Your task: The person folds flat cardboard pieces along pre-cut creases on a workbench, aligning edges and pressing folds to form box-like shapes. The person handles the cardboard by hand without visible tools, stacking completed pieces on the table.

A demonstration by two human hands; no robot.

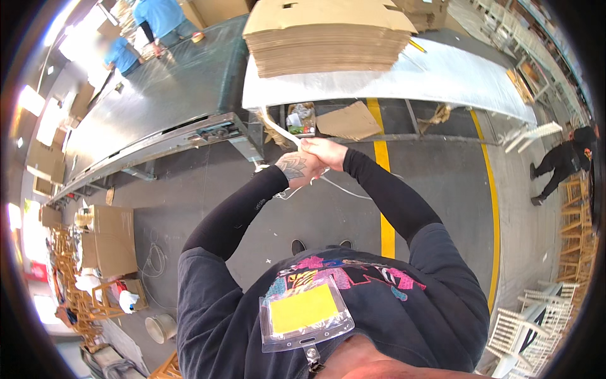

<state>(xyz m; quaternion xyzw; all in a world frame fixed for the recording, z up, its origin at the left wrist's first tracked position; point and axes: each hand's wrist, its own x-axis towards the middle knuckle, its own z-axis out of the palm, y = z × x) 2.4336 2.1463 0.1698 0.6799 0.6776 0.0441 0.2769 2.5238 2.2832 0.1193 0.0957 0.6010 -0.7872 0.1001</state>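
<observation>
My two hands meet in front of me, just short of the white-topped table (442, 79). My left hand (299, 168) is closed, with my right hand (326, 153) folded over its fingers. From the table's near left corner a white strip (278, 127), like a strap or cord, runs down into my grip. Thinner loose white cord (344, 190) hangs below my hands toward the floor. The overlapping fingers hide how each hand holds the strip. A tall stack of flat cardboard sheets (325, 50) lies on the table beyond.
A dark-topped conveyor table (164, 82) extends to the left, where two people in blue stand. Beneath the white table are a small box of scraps (301, 119) and a cardboard piece (349, 121). A person in black (560, 165) walks at right, near stacked wooden chairs (573, 215).
</observation>
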